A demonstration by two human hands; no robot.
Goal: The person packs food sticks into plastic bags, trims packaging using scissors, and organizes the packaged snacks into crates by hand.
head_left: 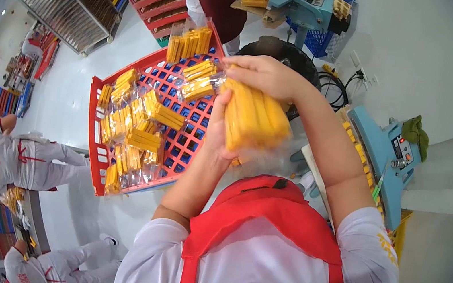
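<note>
Cupping a yellow stick bundle [253, 121] between both hands
Left hand [219, 129] supports its side, right hand [267, 76] curls over its top (probably keeping the sticks together), near the red crate [97, 164].

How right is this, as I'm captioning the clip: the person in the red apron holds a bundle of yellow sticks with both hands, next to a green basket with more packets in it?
One slip: the basket is red, not green, as the head view shows. The left hand and right hand do hold the yellow sticks.
</note>
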